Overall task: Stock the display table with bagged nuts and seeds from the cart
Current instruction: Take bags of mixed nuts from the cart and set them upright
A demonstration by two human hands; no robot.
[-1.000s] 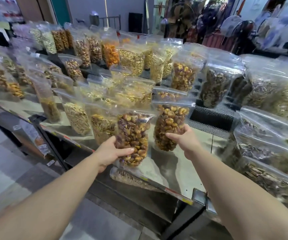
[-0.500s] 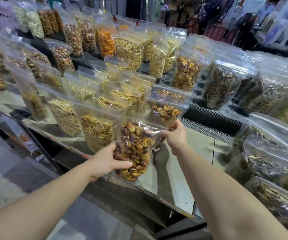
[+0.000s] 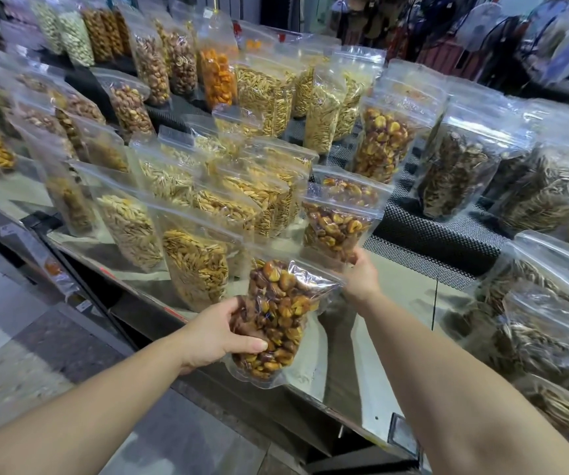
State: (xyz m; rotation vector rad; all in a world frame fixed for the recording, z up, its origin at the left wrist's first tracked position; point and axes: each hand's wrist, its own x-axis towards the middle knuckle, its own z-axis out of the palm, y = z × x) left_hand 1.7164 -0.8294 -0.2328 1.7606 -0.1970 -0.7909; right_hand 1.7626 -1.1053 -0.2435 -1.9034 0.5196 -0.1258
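Head view shows the left hand (image 3: 223,337) wrapped around the lower side of a clear bag of brown roasted beans (image 3: 277,317), thumb across its front, held just above the front lip of the steel table (image 3: 392,337) at lower centre of the frame. The right hand (image 3: 360,281) pinches the bottom corner of a second bean bag (image 3: 336,224) that stands further in, right of centre. The likeliest trouble is the front bag: set down so near the lip and full of loose beans, it could tip forward and drop to the floor at lower left. A nudge from the right hand could also topple the second bag back into the bean bag behind it, or sideways into the seed bags (image 3: 204,265) standing just beside it on the left. Open room lies to the right of both hands, a bare strip of steel running up to the black mat (image 3: 447,238). Dark seed bags (image 3: 557,337) crowd the right edge of the frame, so the right forearm has little slack there.
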